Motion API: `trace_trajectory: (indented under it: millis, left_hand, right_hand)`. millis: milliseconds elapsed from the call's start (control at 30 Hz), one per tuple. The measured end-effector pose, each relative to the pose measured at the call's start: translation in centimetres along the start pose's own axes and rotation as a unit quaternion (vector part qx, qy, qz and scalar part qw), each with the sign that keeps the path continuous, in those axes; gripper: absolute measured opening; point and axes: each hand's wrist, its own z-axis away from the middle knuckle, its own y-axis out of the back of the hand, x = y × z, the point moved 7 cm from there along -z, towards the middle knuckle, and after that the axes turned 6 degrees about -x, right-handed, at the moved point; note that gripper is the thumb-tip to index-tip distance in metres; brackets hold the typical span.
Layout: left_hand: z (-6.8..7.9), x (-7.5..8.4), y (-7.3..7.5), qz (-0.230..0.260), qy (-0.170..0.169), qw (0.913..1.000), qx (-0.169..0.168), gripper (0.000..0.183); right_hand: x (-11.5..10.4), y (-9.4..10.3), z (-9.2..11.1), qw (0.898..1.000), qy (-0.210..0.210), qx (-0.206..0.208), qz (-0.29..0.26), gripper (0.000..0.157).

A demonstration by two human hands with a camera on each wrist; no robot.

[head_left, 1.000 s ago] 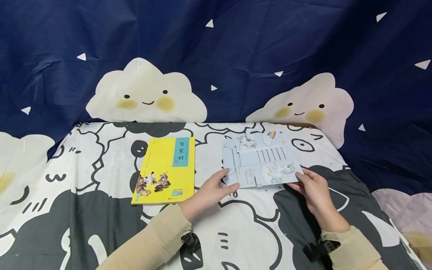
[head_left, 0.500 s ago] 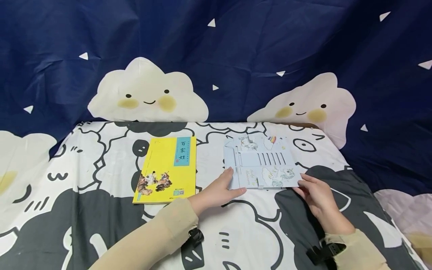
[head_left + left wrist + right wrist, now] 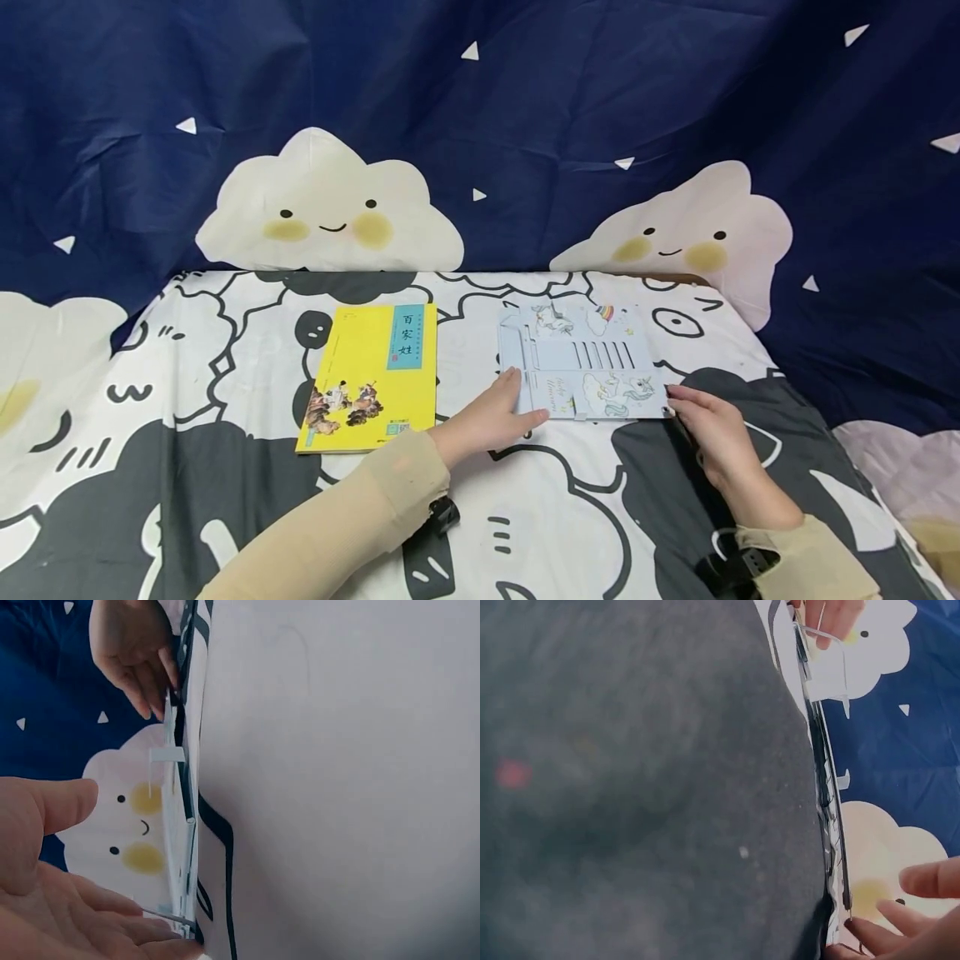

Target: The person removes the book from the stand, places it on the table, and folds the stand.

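A pale blue book stand (image 3: 553,355) printed with unicorns lies flat on the sheep-patterned cloth (image 3: 555,475), its slotted plate facing up. At its near left corner is my left hand (image 3: 491,421), thumb spread away and fingers extended along the side. The left wrist view shows those fingers (image 3: 112,919) at the stand's end, with the thumb well apart. My right hand (image 3: 716,433) touches the near right corner with its fingertips. Seen from the right wrist, the thumb stands off and the fingers (image 3: 877,937) meet the stand's edge from the end.
Left of the stand, a yellow book (image 3: 360,354) with a blue title panel lies on the cloth. The left forearm overlaps its near right corner in the head view. Behind the covered surface hangs a dark blue curtain (image 3: 525,100) with smiling clouds.
The stand has shifted slightly and now lies flat. My right hand has loosened from its corner and slid a little outward; the left fingers have drawn round to the stand's left side.
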Motion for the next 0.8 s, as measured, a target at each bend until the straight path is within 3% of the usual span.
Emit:
trace_trajectory:
  millis: [67, 167, 367, 433, 800]
  left_hand:
    - [0.0, 0.0, -0.1, -0.009, 0.004, 0.9999, -0.005, 0.083]
    - [-0.1, 0.1, -0.2, -0.024, 0.009, 0.9995, -0.016, 0.085]
    - [-0.4, 0.1, -0.3, -0.049, 0.018, 0.9984, -0.021, 0.083]
    - [-0.5, 0.1, -0.2, -0.060, 0.021, 0.9978, -0.020, 0.081]
    - [-1.5, -0.3, -0.4, -0.140, 0.032, 0.9891, -0.033, 0.069]
  right_hand:
    - [-0.5, -0.4, 0.1, 0.996, 0.008, 0.001, 0.089, 0.052]
    - [-1.5, -1.6, 0.2, 0.978, 0.045, -0.033, 0.200, 0.063]
    - [-2.4, -3.9, 0.1, 0.916, 0.112, -0.108, 0.369, 0.092]
    - [-2.5, -4.3, 0.2, 0.905, 0.122, -0.123, 0.389, 0.098]
    - [-2.6, -4.6, 0.4, 0.885, 0.134, -0.131, 0.427, 0.102]
